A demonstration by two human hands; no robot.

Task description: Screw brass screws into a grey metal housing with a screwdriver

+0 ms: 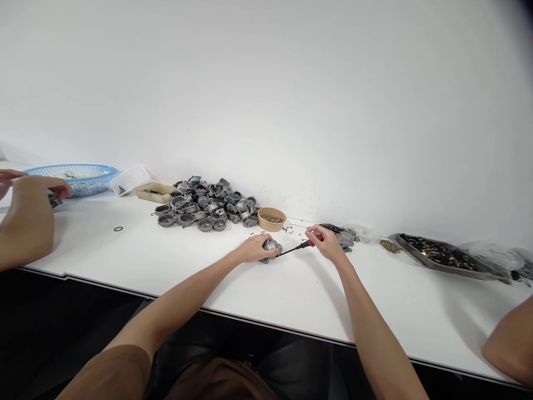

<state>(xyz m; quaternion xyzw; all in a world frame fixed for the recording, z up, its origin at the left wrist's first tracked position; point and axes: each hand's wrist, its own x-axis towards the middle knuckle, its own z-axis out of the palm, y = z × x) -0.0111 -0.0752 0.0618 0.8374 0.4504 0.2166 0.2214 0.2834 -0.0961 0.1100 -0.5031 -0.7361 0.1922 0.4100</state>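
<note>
On the white table (175,261), left hand (255,248) should pin the metal housing (271,246) firmly while right hand (323,240), gripping the screwdriver (296,248), keeps it aligned.

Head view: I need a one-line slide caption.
Left hand steadies a grey metal housing while right hand holds a red-handled screwdriver to it.

No legible text or labels anywhere.
</note>
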